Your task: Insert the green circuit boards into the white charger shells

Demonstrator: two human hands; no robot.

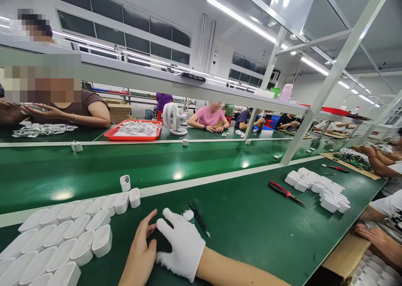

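My bare left hand is low in the middle of the view, its fingers apart and slightly curled; nothing shows in it. Right beside it, my right hand wears a white glove, with thumb and fingers spread over the green table. The two hands nearly touch at the fingertips. Just past the glove lies a small round white piece with a bit of green board at its edge. Black tweezers lie next to that piece. Left of my hands, rows of white plastic housings stand close together.
Red-handled pliers and a cluster of white housings lie to the right. A green conveyor belt runs beyond a pale edge strip, carrying single housings. Slanted metal posts rise at the right. Co-workers sit across the belt and at the right.
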